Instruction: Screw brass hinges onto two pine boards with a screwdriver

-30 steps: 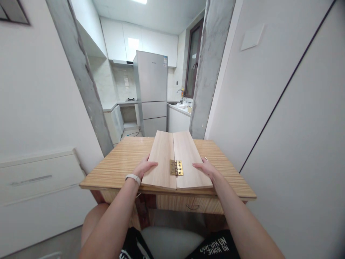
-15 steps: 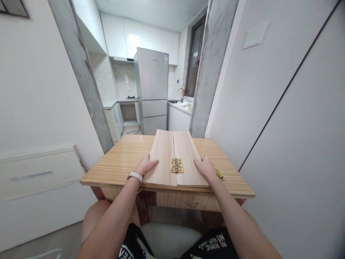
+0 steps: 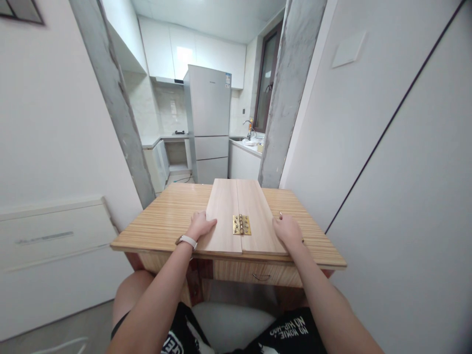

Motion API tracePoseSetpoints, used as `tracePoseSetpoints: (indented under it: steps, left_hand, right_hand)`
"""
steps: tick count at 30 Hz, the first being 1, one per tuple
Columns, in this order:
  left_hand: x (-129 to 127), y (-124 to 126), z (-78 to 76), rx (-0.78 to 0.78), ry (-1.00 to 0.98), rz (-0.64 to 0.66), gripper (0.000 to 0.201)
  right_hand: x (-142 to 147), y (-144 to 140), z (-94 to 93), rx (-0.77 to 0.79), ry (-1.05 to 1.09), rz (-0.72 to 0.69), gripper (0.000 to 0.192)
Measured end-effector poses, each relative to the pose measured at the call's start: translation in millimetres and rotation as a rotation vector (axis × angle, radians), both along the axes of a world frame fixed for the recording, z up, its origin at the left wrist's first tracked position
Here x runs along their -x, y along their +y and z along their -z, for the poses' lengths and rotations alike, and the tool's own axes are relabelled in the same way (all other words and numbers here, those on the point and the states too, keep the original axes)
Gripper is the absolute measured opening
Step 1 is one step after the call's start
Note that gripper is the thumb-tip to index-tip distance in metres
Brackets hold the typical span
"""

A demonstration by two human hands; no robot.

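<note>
Two pale wooden boards lie side by side on the table, the left board point(image 3: 223, 206) and the right board point(image 3: 256, 201) meeting at a narrow seam. A brass hinge point(image 3: 242, 224) spans the seam near their front end, with screws in its leaves. My left hand point(image 3: 201, 225) grips the left board's outer edge, thumb resting on top. Just off the right board's outer edge, my right hand point(image 3: 288, 230) has its fingers curled over a screwdriver point(image 3: 280, 214). Only the screwdriver's metal tip and a bit of its handle end show; the hand covers the rest.
The striped wooden table point(image 3: 162, 216) has a drawer with a metal handle point(image 3: 261, 278) under its front edge. White panelled walls flank it. Behind stand a grey fridge point(image 3: 211, 108) and a kitchen counter with a tap point(image 3: 248, 125).
My right hand has left the right board's edge and moved slightly right, covering the screwdriver's yellow and black handle. The boards have settled flatter on the table. My left hand stays at the left board.
</note>
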State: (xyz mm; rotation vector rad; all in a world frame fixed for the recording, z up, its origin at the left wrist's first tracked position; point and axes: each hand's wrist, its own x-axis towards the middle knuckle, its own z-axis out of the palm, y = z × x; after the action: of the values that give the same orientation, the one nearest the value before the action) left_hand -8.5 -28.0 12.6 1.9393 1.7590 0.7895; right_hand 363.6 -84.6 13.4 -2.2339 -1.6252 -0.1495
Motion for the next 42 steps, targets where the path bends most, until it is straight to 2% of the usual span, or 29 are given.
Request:
tracePoseSetpoints:
  steps: [2, 5, 9, 12, 16, 20, 23, 26, 32, 42]
  left_hand:
    - [-0.5, -5.1, 1.4, -0.034, 0.089, -0.019, 0.05]
    - [-0.7, -13.4, 5.4, -0.093, 0.109, -0.03, 0.064]
    - [-2.3, -23.1, 12.2, -0.134, 0.099, -0.021, 0.064]
    - [-5.1, -29.2, 15.7, -0.15, 0.096, 0.004, 0.062]
    - [-7.2, -34.7, 17.1, -0.164, 0.052, 0.014, 0.058]
    - [-6.0, -36.3, 16.9, -0.164, 0.047, 0.026, 0.053]
    - [-5.4, -36.1, 17.5, -0.164, 0.083, 0.033, 0.052]
    - [-5.6, -35.6, 18.9, -0.182, 0.098, 0.025, 0.051]
    - [-4.7, -35.9, 20.9, -0.213, 0.078, 0.039, 0.043]
    - [-1.8, -37.7, 23.5, -0.258, 0.032, 0.062, 0.039]
  right_hand:
    - [-14.2, -10.9, 3.7, -0.064, -0.063, 0.103, 0.04]
    - [-35.6, -23.3, 12.2, -0.046, -0.103, 0.206, 0.039]
    - [-47.4, -24.6, 18.2, 0.017, -0.06, 0.12, 0.031]
    - [-32.7, -18.7, 13.8, -0.046, -0.007, 0.018, 0.028]
    - [13.0, -13.3, 6.2, -0.17, 0.068, -0.111, 0.022]
    - [57.2, -11.5, 7.5, -0.167, 0.06, -0.22, 0.019]
    - [74.5, -11.4, 9.5, -0.128, 0.052, -0.243, 0.02]
    - [78.9, -15.1, 5.9, -0.095, 0.032, -0.23, 0.021]
    - [70.5, -34.3, -6.5, -0.036, -0.007, -0.124, 0.043]
    - [67.4, -46.7, 0.4, 0.036, 0.0, -0.13, 0.055]
